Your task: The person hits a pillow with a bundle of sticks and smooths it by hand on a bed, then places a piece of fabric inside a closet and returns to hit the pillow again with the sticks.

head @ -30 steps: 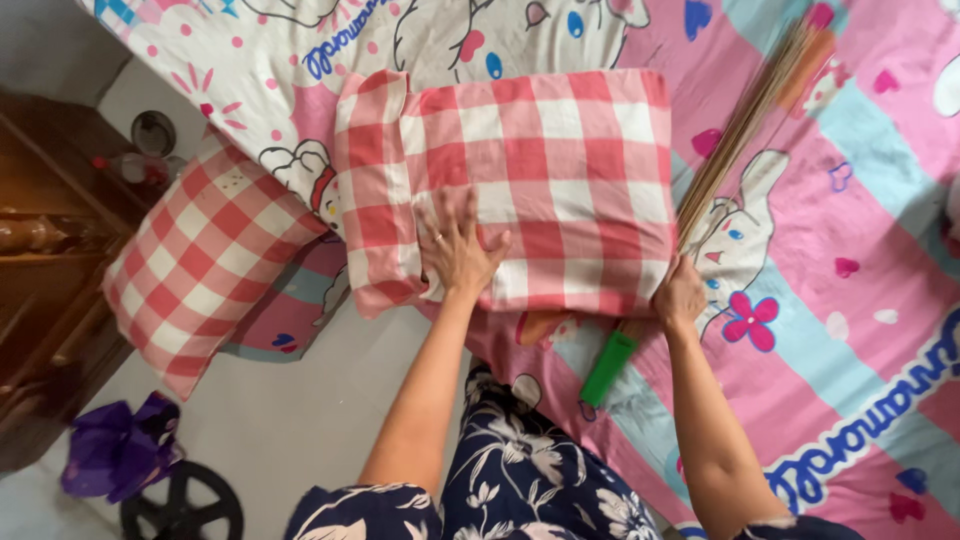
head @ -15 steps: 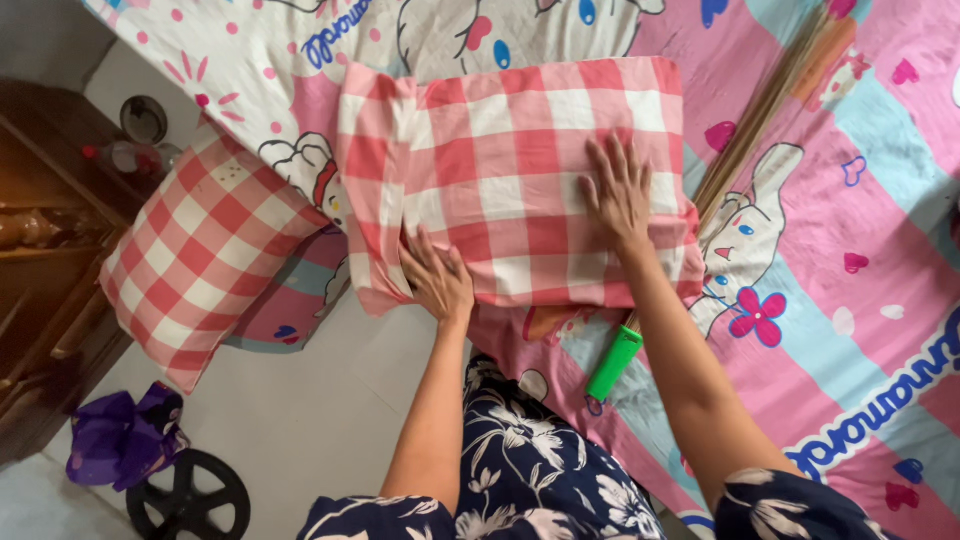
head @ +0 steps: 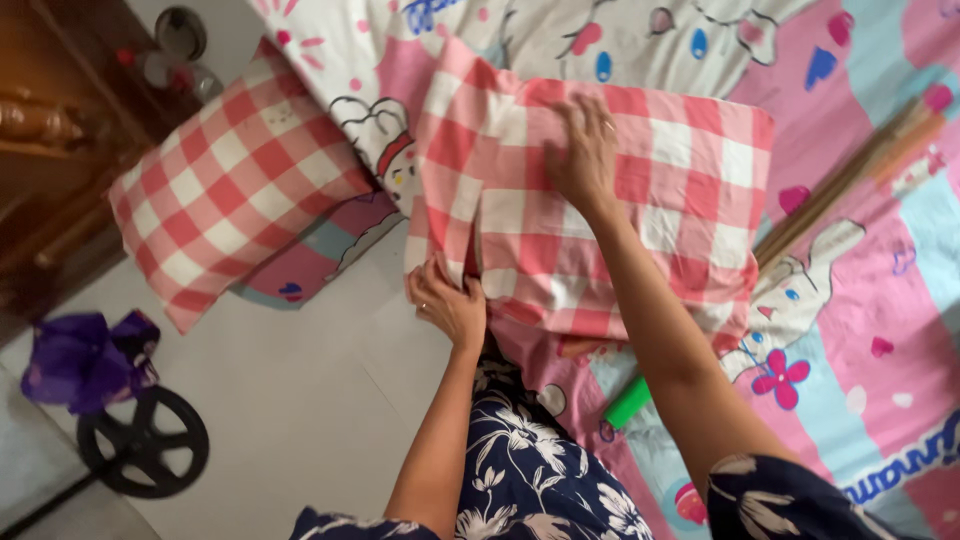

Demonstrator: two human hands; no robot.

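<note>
We have the red-and-white checked pillow point(head: 620, 210) lying on the near edge of the bed point(head: 880, 300), on the pink cartoon sheet. Our right hand point(head: 585, 150) lies flat on its far left part, fingers spread wide. Our left hand point(head: 448, 300) pinches the loose open end of the case at the near left corner, fingers closed on the cloth.

As we judge it, the pillow could slide off the bed's edge toward the floor point(head: 290, 400) if the left hand tugs harder than the right holds it down.

A second checked pillow point(head: 230, 180) lies to the left, half off the bed. A green-handled broom point(head: 800, 230) lies to the right.

Half a second ago our right hand pressed the pillow's right side; it has crossed to the left.
</note>
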